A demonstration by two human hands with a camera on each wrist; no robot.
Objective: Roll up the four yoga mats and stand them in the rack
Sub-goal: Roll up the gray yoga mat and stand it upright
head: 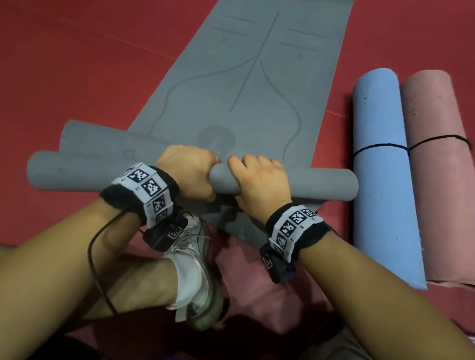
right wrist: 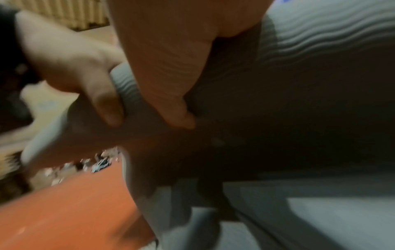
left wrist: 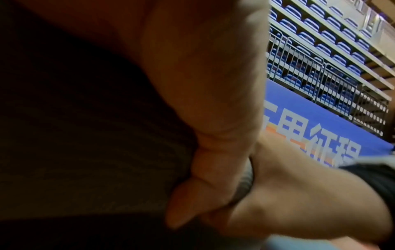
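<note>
Two rolled mats, blue (head: 387,168) and pink (head: 443,175), are shown only overhead; the grey mat's (head: 243,75) roll is gripped by both hands, left (head: 188,170) beside right (head: 255,179).

pink mat (head: 451,182) end cut off | grey mat (head: 243,70) far end cut off

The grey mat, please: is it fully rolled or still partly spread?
Partly spread: both hands grip the roll at its near end; the grey mat lies flat beyond.

My left hand (head: 188,170) and right hand (head: 260,182) sit side by side, fingers (head: 241,162) curled over, forearms stretched forward.
</note>
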